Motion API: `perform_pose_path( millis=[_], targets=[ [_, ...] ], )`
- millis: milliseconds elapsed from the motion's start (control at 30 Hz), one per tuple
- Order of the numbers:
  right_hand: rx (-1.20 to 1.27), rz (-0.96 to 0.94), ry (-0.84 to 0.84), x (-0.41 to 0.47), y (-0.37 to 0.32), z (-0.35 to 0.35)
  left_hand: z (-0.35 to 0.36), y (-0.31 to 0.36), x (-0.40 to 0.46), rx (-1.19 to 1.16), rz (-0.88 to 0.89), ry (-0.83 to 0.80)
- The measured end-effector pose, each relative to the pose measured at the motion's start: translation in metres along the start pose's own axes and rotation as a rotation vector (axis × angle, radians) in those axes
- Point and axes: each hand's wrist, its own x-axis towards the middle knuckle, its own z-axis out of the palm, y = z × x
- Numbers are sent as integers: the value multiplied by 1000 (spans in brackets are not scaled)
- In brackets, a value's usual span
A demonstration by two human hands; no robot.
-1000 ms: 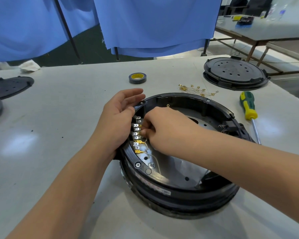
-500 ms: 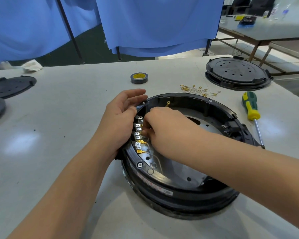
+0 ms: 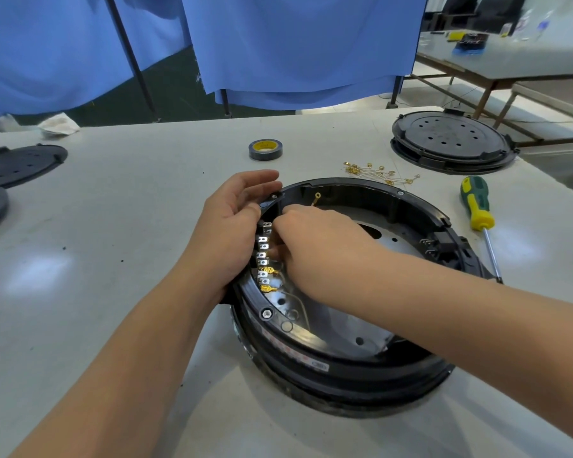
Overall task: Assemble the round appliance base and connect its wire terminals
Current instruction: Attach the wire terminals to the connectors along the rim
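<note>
The round base [image 3: 344, 368] sits on the table [image 3: 96, 259], open side up, in front of the person. On the row of terminal tabs [image 3: 264, 256] along its left inner wall, two gold connectors [image 3: 268, 278] look seated; the silver tabs above are bare — so most of the wiring seems left, and loose gold terminals [image 3: 377, 173] wait beyond the far rim. The left hand [image 3: 232, 233] grips the rim beside the tabs. The right hand [image 3: 315, 239] is curled at the upper tabs; what its fingertips pinch is hidden. Room inside is tight — the screwdriver [image 3: 475, 203] lies just right of the base
</note>
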Motion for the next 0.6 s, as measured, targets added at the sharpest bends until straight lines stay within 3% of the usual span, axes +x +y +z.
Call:
perform_pose_path(
  millis=[400,600],
  targets=[
    [61,105,-100,7,-2,-5,2,-1,0,34,4,11],
    [-90,-29,-214,13,-6,-14,3,-2,1,20,1,2]
  ],
)
